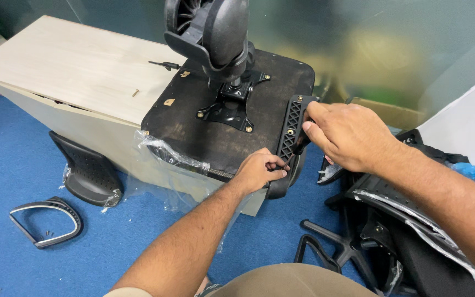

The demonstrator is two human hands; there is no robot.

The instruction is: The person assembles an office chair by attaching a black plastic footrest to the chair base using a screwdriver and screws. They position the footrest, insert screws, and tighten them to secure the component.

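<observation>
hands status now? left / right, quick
Left hand: fingers pinched shut on the lower part of the black armrest.
Right hand: closed around the armrest's top.

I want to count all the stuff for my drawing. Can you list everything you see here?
Chair seat: one, black, upside down on the wooden box.
Wooden box: one, pale, on the carpet.
Armrest: one, black, held at the seat's right edge.
Spare armrest: one, grey-black, on the carpet, left.
Plastic shell: one, black, against the box.
Star base: one, black, floor, right.
Carpet: blue.
Left hand: on the armrest's lower part.
Right hand: gripping its top.
</observation>
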